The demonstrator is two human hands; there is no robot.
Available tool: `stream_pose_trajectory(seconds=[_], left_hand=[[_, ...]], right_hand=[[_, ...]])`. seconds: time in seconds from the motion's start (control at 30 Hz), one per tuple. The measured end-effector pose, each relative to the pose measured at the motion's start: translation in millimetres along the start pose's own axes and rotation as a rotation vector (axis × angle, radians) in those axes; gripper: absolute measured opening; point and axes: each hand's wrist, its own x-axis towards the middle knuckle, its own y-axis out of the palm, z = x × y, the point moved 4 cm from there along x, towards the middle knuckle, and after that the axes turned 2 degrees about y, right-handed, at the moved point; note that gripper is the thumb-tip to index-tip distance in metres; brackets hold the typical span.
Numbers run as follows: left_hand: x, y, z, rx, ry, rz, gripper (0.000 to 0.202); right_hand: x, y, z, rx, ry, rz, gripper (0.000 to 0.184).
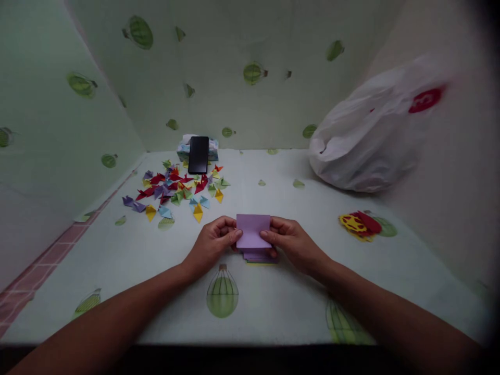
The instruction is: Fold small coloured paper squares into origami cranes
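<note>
A square sheet of purple paper [253, 229] is held up between both hands at the middle of the table. My left hand [219, 237] pinches its left edge, thumb on the front face. The right edge is gripped the same way by my right hand [291, 239]. Just below and behind the sheet lies a stack of coloured paper [260, 258], with purple on top and green and yellow edges showing beneath; the sheet and fingers hide part of it.
Many small folded paper pieces [177, 187] in several colours lie at the back left. A black phone [198, 155] leans on a tissue box [213, 150]. On the right sit red and yellow cut-outs [359, 225] and a large white plastic bag [363, 140] by the wall.
</note>
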Motion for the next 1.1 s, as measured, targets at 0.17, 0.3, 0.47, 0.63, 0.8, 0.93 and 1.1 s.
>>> stream_pose_trajectory(seconds=[0.17, 0.3, 0.47, 0.63, 0.8, 0.93, 1.1], left_hand=[[-2.2, 2.6, 4.1, -0.071, -0.038, -0.028, 0.021], [-3.0, 1.7, 2.1, -0.101, -0.021, -0.061, 0.014], [-2.7, 1.7, 1.5, -0.115, -0.023, -0.048, 0.005], [-2.9, -0.2, 3.3, -0.103, -0.016, -0.071, 0.006], [-3.4, -1.7, 2.0, -0.054, 0.016, -0.072, 0.008], [-4.6, -2.0, -0.2, -0.024, 0.047, -0.075, 0.007], [-5.2, -3.1, -1.5, 0.028, 0.06, -0.085, 0.008]], right_hand=[[-3.2, 5.4, -4.2, 0.127, 0.033, 0.03, 0.018], [-5.1, 7.2, -2.4, 0.245, 0.028, 0.011, 0.022], [-5.0, 7.2, -1.0, 0.243, -0.01, 0.009, 0.015], [-6.3, 7.5, 2.2, 0.224, -0.033, 0.025, 0.014], [-7.0, 6.8, 2.9, 0.21, -0.019, 0.021, 0.011], [-6.5, 5.6, 1.7, 0.188, -0.017, 0.02, 0.01], [-6.4, 5.5, 1.8, 0.155, -0.034, 0.012, 0.009]])
